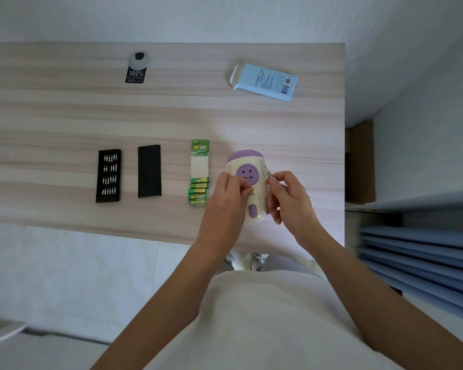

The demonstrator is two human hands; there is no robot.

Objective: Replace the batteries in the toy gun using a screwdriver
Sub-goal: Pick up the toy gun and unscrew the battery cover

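A cream and purple toy gun (247,177) lies on the wooden table (64,108) near its front right. My left hand (229,198) rests on the toy's left side with its fingertips curled against the body. My right hand (286,196) pinches a thin metal screwdriver (268,174), whose tip touches the toy's right side. Green batteries (198,190) lie in a short row just left of the toy, below their torn green and white pack (200,158).
A black tray of screwdriver bits (108,175) and its black lid (149,171) lie left of the batteries. A light blue box (265,81) sits at the back right, a black and silver tag (137,68) at the back. The table's right edge is close to the toy.
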